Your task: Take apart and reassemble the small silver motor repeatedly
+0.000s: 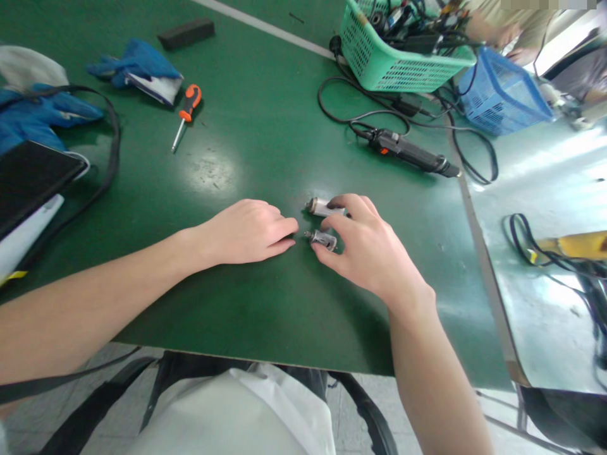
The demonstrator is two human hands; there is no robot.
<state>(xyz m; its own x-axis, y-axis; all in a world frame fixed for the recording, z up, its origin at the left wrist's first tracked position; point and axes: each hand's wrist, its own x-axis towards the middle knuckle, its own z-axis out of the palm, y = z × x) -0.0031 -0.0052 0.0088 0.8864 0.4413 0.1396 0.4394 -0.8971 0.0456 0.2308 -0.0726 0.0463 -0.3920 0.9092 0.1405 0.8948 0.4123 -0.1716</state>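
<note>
We rest our left hand (251, 232) palm down on the green table (265, 297), its fingers loosely curled and bunched, the tips pointing right, just beside two small metal cylinders; whether anything lies under that palm we cannot tell; we hold our right hand (370, 243) over the cylinders, its fingers bent and only a narrow gap left between thumb and forefinger; the nearer cylinder (324, 239) lies in that gap, thumb on the side toward us and forefinger on the far side, though we cannot tell whether they grip it; the farther cylinder (322, 207) lies just beyond, roughly side by side with it, a finger of the same hand over its right end; both have a thin tip toward our left hand

Past our left arm we see a screwdriver (188, 107) with an orange and black handle, its shank pointing toward us; near it lie a blue glove (137, 63) and, farther off, a dark block (186, 33); at the left edge a black flat panel (38, 180) lies by more blue fabric (28, 120); beyond our right hand a black power driver (412, 151) lies on its side by its looping cord, near a green basket (379, 69) full of parts and cables; a blue basket (502, 114) stands next to it, with another person's hand (502, 35) behind
</note>
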